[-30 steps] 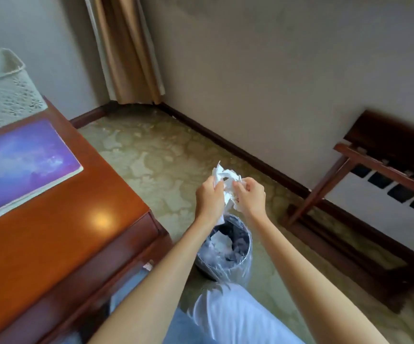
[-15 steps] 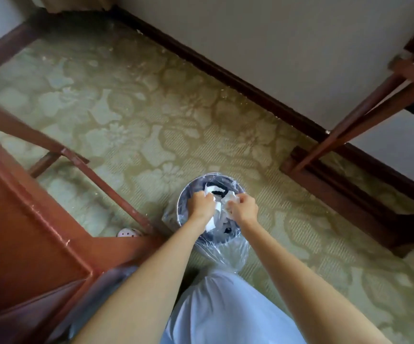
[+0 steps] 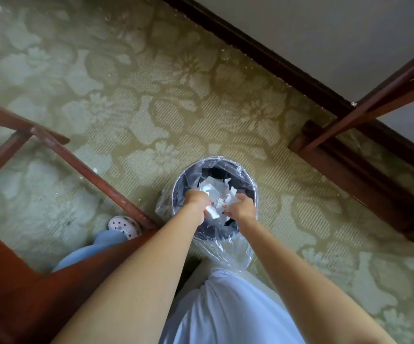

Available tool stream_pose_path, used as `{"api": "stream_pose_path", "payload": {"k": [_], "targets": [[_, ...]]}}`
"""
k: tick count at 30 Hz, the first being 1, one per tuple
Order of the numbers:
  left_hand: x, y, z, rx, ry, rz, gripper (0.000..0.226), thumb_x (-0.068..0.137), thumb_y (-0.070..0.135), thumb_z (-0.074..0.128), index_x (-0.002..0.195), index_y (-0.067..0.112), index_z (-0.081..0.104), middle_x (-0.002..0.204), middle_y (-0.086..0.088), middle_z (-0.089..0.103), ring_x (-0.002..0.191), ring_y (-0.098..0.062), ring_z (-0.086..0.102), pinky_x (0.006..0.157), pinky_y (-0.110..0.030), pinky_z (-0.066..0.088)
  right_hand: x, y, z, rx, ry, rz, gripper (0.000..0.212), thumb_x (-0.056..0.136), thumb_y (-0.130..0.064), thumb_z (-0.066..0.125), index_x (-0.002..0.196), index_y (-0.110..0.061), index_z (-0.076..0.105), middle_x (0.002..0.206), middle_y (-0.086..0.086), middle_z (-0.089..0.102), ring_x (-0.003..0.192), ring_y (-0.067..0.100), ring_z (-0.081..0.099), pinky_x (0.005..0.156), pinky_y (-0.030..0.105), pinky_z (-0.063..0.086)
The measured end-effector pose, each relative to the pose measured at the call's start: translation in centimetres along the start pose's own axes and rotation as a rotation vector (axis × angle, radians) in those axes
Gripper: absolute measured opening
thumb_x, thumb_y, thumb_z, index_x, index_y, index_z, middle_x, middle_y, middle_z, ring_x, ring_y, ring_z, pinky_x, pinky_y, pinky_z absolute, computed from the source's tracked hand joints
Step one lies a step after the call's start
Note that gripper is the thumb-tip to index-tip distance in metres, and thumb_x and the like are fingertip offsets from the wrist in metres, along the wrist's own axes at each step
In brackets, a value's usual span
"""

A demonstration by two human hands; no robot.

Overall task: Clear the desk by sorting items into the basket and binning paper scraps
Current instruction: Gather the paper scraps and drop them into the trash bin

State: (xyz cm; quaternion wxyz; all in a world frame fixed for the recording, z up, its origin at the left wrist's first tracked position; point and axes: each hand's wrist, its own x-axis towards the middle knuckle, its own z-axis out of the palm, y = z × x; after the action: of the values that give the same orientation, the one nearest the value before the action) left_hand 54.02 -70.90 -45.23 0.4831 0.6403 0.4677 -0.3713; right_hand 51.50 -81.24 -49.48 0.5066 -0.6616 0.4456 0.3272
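At eight o'clock a corner of the wooden worktop (image 3: 14, 281) fills the lower left, its legs standing on the patterned green carpet (image 3: 151, 95). Just beside the nearest leg, at seven o'clock from the bin, a pale perforated shoe (image 3: 124, 225) shows. The left hand (image 3: 196, 203) hangs over the bin's mouth, its fingers (image 3: 201, 196) curled tight round a wad of white paper scraps (image 3: 213, 192). The round dark bin (image 3: 251, 181) stands on the carpet below centre, lined with a clear plastic bag (image 3: 228, 252); more scraps lie inside. The right hand (image 3: 242, 209), at three o'clock from the left, pinches the same wad. At two o'clock a dark wooden rack (image 3: 345, 155) stands against the wall.
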Motion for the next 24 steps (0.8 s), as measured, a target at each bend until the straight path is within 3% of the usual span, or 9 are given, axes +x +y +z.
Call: {"api": "stream_pose_path", "payload": {"k": [2, 4, 7, 9, 12, 15, 18, 22, 24], "targets": [[-0.2, 0.1, -0.3, -0.164, 0.021, -0.034, 0.04, 0.095, -0.006, 0.027, 0.132, -0.003, 0.043, 0.096, -0.016, 0.055, 0.062, -0.017, 0.044, 0.033, -0.016, 0.039, -0.2, -0.1, 0.0, -0.06, 0.006, -0.004, 0.049, 0.087, 0.013, 0.046, 0.133, -0.003, 0.047, 0.099, 0.014, 0.058, 0.085, 0.026, 0.064, 0.075, 0.037, 0.057], [-0.4, 0.0, -0.5, -0.312, 0.005, -0.07, 0.039, 0.097, -0.005, 0.028, 0.134, -0.003, 0.041, 0.119, -0.021, 0.051, 0.076, -0.022, 0.052, 0.051, -0.021, 0.051, -0.4, -0.2, 0.1, -0.126, 0.035, -0.015, 0.037, 0.088, 0.009, 0.047, 0.122, -0.002, 0.055, 0.099, 0.017, 0.063, 0.076, 0.021, 0.062, 0.058, 0.029, 0.05], [-1.0, -0.1, -0.6, -0.413, -0.036, -0.094, 0.039, 0.099, -0.002, 0.03, 0.138, -0.002, 0.036, 0.142, -0.02, 0.038, 0.108, -0.028, 0.054, 0.081, -0.039, 0.05, -0.5, -0.2, 0.3, -0.185, 0.091, -0.045, 0.026, 0.088, 0.005, 0.046, 0.108, 0.002, 0.063, 0.109, 0.022, 0.067, 0.095, 0.035, 0.065, 0.081, 0.043, 0.054], [-2.0, -0.3, -1.0, -0.373, -0.047, -0.083, 0.039, 0.099, -0.001, 0.029, 0.137, 0.0, 0.038, 0.143, -0.019, 0.04, 0.096, -0.026, 0.054, 0.085, -0.04, 0.047, -0.9, -0.1, 0.4, -0.22, 0.127, -0.073, 0.03, 0.089, 0.002, 0.04, 0.105, 0.003, 0.065, 0.107, 0.023, 0.068, 0.096, 0.036, 0.064, 0.086, 0.042, 0.052], [-3.7, -0.5, -1.8, -0.282, -0.033, -0.037, 0.039, 0.099, 0.0, 0.03, 0.137, 0.002, 0.041, 0.142, -0.015, 0.043, 0.111, -0.029, 0.052, 0.086, -0.036, 0.047, -2.3, -0.1, 0.4, -0.284, 0.136, -0.125, 0.03, 0.089, -0.002, 0.038, 0.098, 0.002, 0.066, 0.102, 0.022, 0.068, 0.093, 0.035, 0.062, 0.077, 0.037, 0.049], [-6.3, -0.3, -2.7, -0.089, 0.008, 0.112, 0.03, 0.096, 0.002, 0.034, 0.118, 0.001, 0.055, 0.126, -0.021, 0.054, 0.105, -0.033, 0.055, 0.087, -0.039, 0.05, -5.4, -1.3, 0.2, -0.331, 0.149, -0.214, 0.021, 0.087, -0.004, 0.037, 0.076, -0.006, 0.055, 0.085, 0.017, 0.061, 0.076, 0.028, 0.053, 0.063, 0.029, 0.04], [-10.1, 0.7, -4.1, 0.101, 0.112, 0.353, 0.029, 0.088, -0.002, 0.036, 0.067, 0.01, 0.052, 0.078, -0.015, 0.054, 0.077, -0.027, 0.047, 0.074, -0.035, 0.047, -10.1, -3.6, -0.1, -0.359, 0.168, -0.368, 0.023, 0.084, -0.002, 0.037, 0.075, -0.013, 0.054, 0.08, 0.012, 0.053, 0.073, 0.027, 0.047, 0.058, 0.027, 0.035], [-17.6, 2.4, -6.8, 0.209, 0.274, 0.726, 0.034, 0.092, 0.003, 0.037, 0.117, 0.008, 0.059, 0.119, -0.011, 0.061, 0.113, -0.029, 0.054, 0.094, -0.033, 0.044, -17.8, -7.3, -0.7, -0.315, 0.232, -0.64, 0.031, 0.09, -0.006, 0.04, 0.114, -0.005, 0.059, 0.118, 0.012, 0.061, 0.109, 0.028, 0.055, 0.083, 0.03, 0.04], [-21.7, 2.7, -8.8, 0.202, 0.368, 0.9, 0.035, 0.092, 0.004, 0.038, 0.122, 0.01, 0.056, 0.125, -0.01, 0.059, 0.119, -0.025, 0.051, 0.098, -0.031, 0.039, -22.0, -8.9, -0.9, -0.29, 0.264, -0.79, 0.033, 0.09, -0.007, 0.04, 0.118, -0.006, 0.057, 0.125, 0.011, 0.058, 0.115, 0.024, 0.053, 0.09, 0.028, 0.038]]}}
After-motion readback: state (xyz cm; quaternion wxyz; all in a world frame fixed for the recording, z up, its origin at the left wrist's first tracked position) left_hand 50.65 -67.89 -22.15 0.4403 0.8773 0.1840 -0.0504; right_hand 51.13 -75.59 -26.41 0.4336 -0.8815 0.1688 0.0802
